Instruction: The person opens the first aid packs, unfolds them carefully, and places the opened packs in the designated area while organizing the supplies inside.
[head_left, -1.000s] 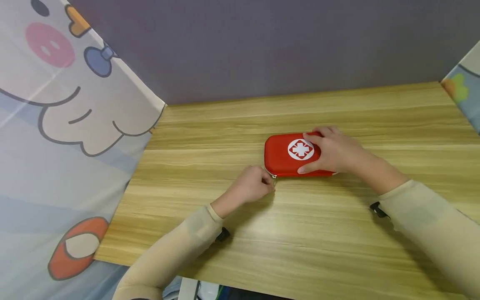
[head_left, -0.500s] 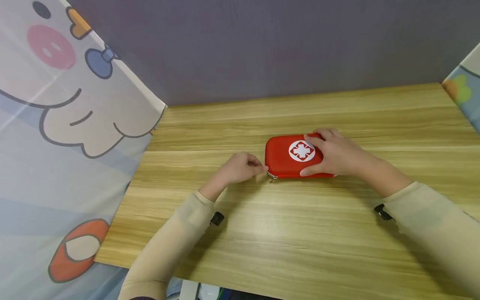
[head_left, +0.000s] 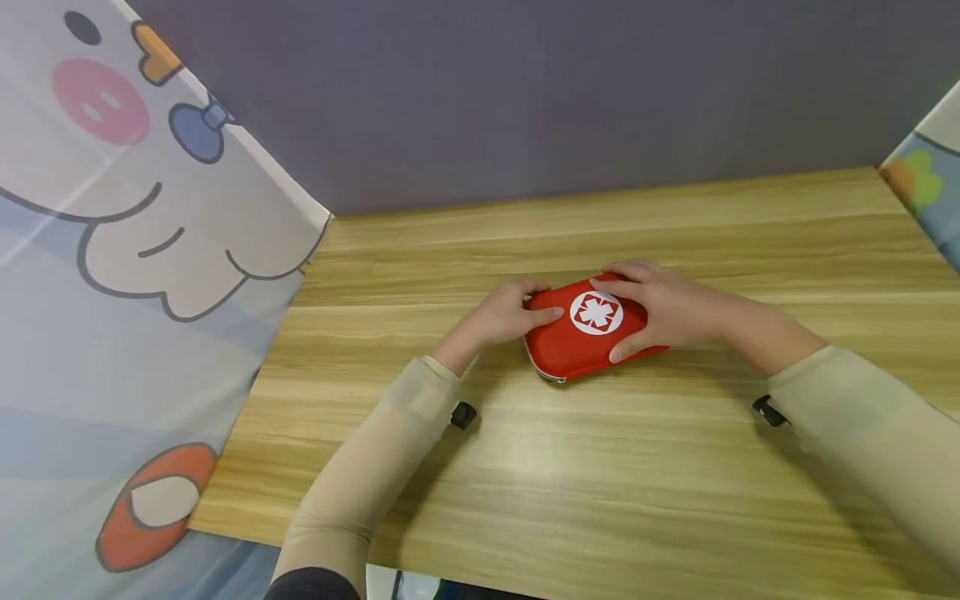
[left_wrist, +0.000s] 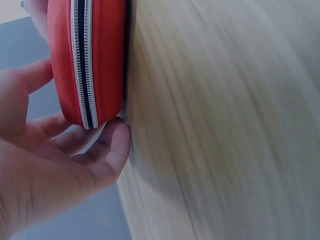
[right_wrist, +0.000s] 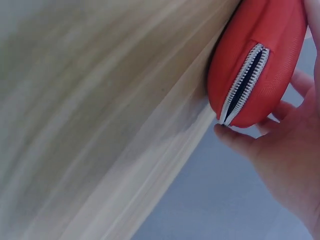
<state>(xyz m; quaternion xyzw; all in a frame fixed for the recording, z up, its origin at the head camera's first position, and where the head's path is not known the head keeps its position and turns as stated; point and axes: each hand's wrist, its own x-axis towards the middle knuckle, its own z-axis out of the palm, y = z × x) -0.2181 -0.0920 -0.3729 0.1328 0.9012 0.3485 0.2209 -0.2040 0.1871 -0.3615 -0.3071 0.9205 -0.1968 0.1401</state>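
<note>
Left hand [head_left: 504, 317] moved onto red case [head_left: 577, 346]; right hand [head_left: 660, 310] grips opposite edge.

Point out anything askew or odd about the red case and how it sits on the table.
The red case sits turned at an angle to the table edge, held between left hand and right hand. Its zipper gapes partly open.

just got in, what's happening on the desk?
A person has both hands on a red first-aid case that lies on the wooden table. The left hand grips its left end, thumb on top and fingers curled under the edge. The right hand holds the right end, fingers spread over the lid beside the white cross emblem. The wrist views show the zipper parted along the seam.
</note>
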